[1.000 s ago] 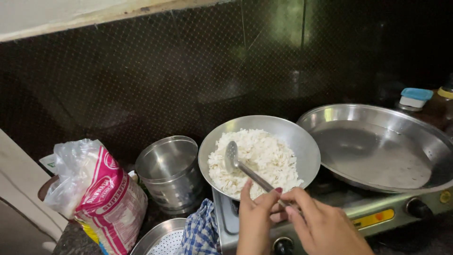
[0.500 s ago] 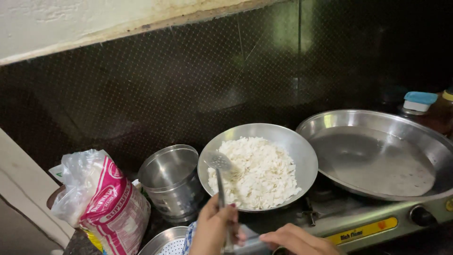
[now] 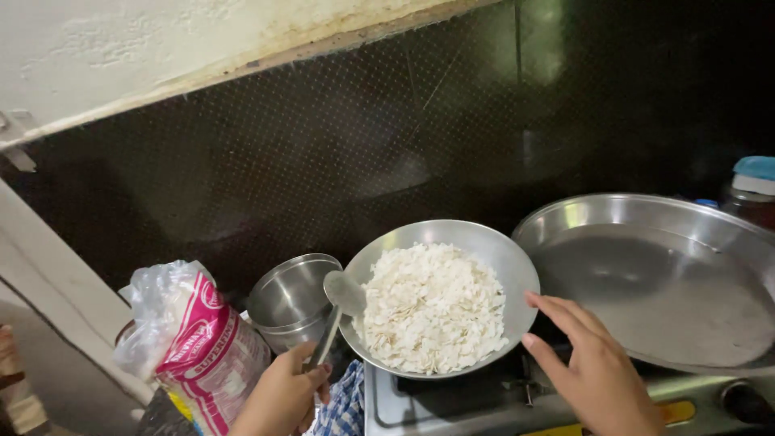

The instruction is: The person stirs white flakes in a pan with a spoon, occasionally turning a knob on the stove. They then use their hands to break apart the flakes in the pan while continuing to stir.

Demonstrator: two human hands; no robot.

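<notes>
Dark tiled backsplash [image 3: 242, 178] behind a gas stove [image 3: 452, 404]. The steel bowl [image 3: 484, 250] of white flakes [image 3: 432, 307] sat on the left burner, dead ahead between your hands. Your left hand [image 3: 282, 396] was clenched round a steel spoon [image 3: 339, 307], handle running up and right, scoop at the bowl's left rim. Your right hand [image 3: 589, 363] was open, fingertips touching the bowl's right rim. Right hand was nearer the bowl. A wide steel pan [image 3: 670, 282] sat just right.
</notes>
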